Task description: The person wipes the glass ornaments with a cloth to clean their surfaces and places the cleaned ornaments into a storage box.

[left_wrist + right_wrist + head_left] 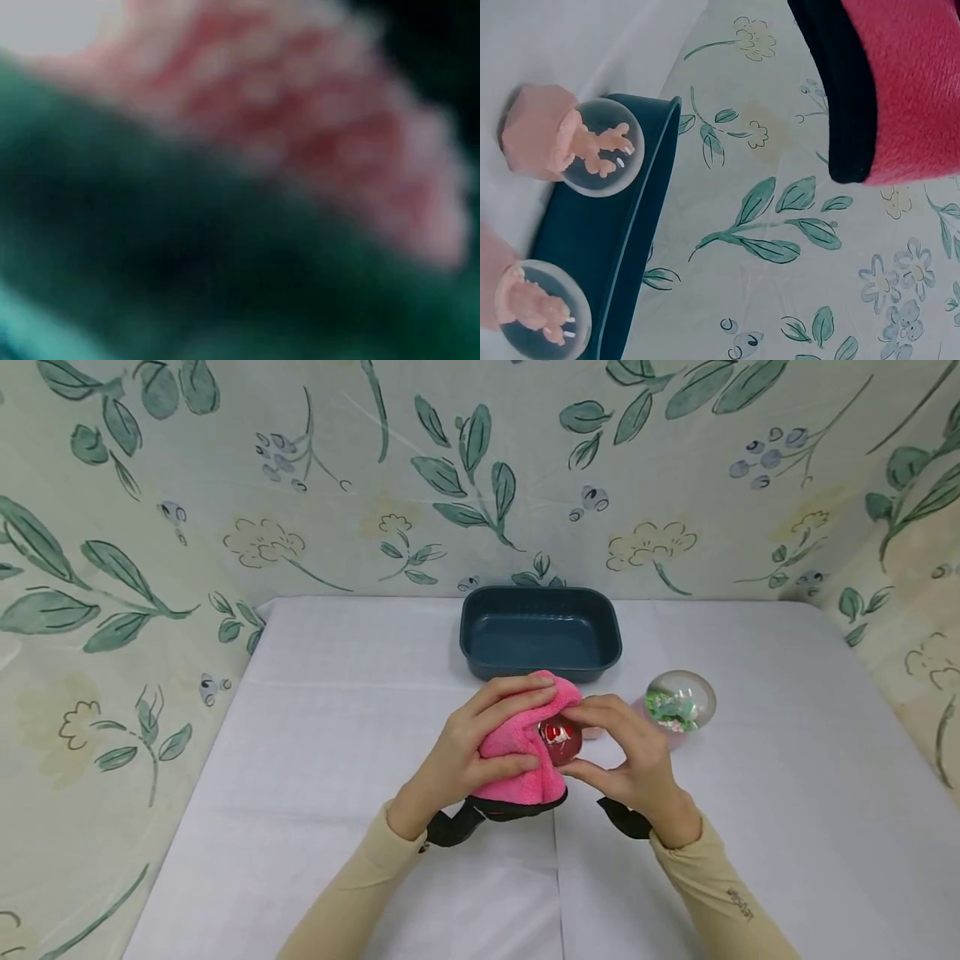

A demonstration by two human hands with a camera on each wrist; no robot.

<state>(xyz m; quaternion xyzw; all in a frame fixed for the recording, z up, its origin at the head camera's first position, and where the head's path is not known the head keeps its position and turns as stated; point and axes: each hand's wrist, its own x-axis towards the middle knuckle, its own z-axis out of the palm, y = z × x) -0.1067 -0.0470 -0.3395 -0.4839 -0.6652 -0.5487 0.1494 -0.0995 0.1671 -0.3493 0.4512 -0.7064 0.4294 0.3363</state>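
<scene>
A pink cloth (pixel 517 752) with a dark edge is bunched in my left hand (pixel 468 743), fingers over its top and thumb along its near side. The cloth wraps part of a shiny red-looking snow globe (pixel 560 739). My right hand (pixel 630 752) pinches that globe from the right with thumb and fingers; the rest of it is hidden in the cloth. In the right wrist view the cloth (pixel 915 90) hangs at upper right. Dark blur and the pink weave (pixel 315 127) fill the left wrist view.
Just beyond the hands stands a dark blue rectangular bin (pixel 540 668). To the right, a snow globe (pixel 681 702) on a pink base sits on the white-covered table (pixel 337 693). The right wrist view shows two snow globes (pixel 600 146) with pink figures. A leaf-patterned curtain (pixel 480 468) surrounds the table.
</scene>
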